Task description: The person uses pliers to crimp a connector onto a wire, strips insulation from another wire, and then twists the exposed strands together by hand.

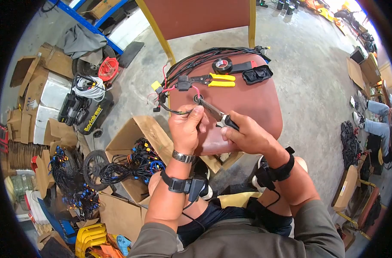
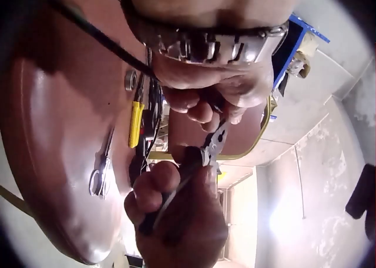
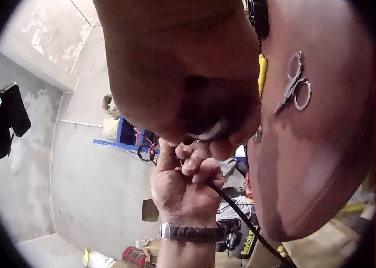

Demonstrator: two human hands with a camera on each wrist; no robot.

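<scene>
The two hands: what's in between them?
The metal head of the pliers, poking out of the right hand toward the left hand; the left wrist view shows it.

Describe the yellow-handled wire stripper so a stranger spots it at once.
Start at the reddish-brown chair directly in front of the person. On its seat, below the roll of black tape in the head view, lies the wire stripper, dark head pointing left. Two yellow handles set it apart from the black-handled pliers in the right hand.
</scene>
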